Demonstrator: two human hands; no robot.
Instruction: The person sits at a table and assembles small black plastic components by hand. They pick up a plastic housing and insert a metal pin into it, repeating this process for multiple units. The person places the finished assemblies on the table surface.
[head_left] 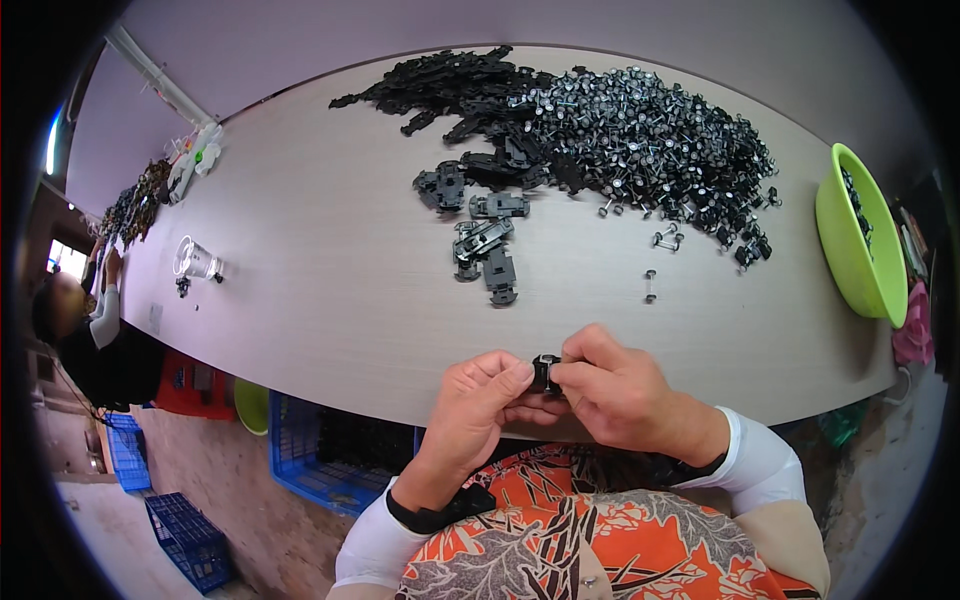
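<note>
Near the table's front edge, my left hand pinches a small black toy car chassis between thumb and fingers. My right hand is closed at the other side of the same part, its fingertips pressed against it. A bit of bright metal shows on the part, perhaps a wheel axle; the fingers hide most of it. Beyond my hands lie several loose dark grey chassis. To the right of them, a single wheel axle with a wheel at each end rests apart, and a few more axles sit behind it.
At the back are a heap of black chassis and a big pile of wheel axles. A green basin stands right, a clear cup left. Blue crates sit below the table. Another person works at far left.
</note>
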